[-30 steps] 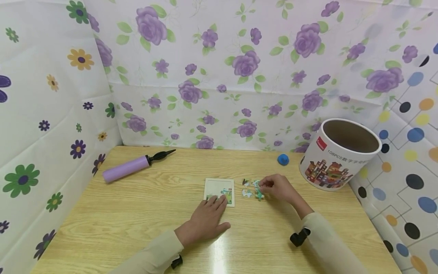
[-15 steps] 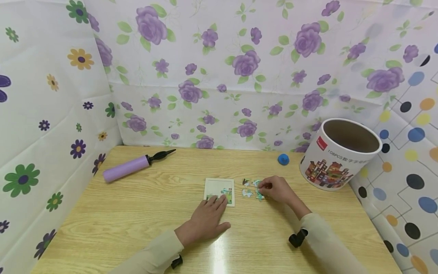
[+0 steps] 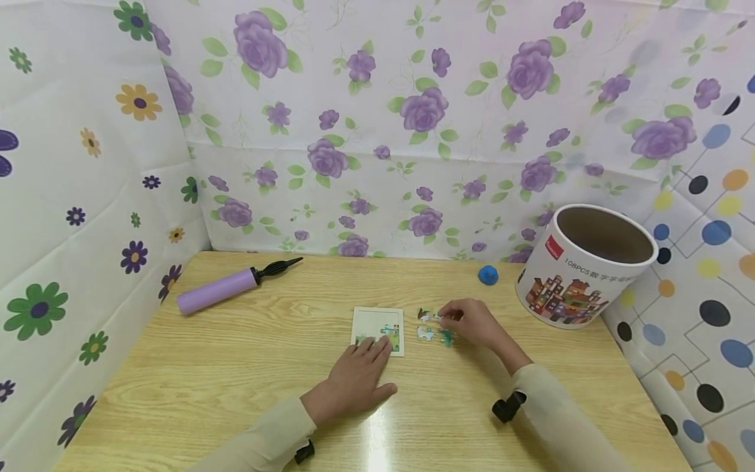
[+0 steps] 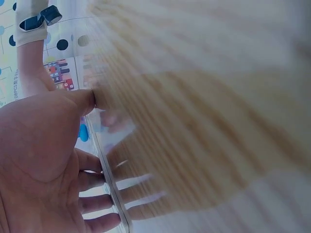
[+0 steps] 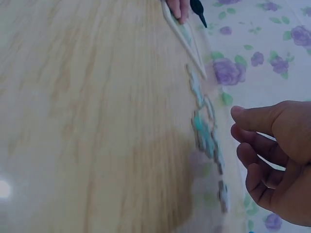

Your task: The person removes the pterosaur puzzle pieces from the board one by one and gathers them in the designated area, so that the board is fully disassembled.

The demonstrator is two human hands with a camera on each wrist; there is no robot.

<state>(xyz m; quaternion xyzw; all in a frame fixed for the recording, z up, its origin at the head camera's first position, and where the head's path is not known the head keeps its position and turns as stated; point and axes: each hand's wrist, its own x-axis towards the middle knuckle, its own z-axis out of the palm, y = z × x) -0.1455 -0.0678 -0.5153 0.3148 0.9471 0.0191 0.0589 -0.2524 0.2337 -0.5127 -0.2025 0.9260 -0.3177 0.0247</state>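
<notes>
My left hand point(image 3: 354, 380) stays flat, fingers on the puzzle board point(image 3: 379, 330). My right hand point(image 3: 474, 324), fingers loosely curled and empty, has shifted back over the loose puzzle pieces point(image 3: 433, 326) beside the board; none picked yet.

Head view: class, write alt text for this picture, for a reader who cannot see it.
A person's left hand rests flat on a small puzzle board on a wooden table, while the right hand reaches over loose puzzle pieces beside it. A purple pump lies to the left; a blue ball and an open tub stand to the right.
</notes>
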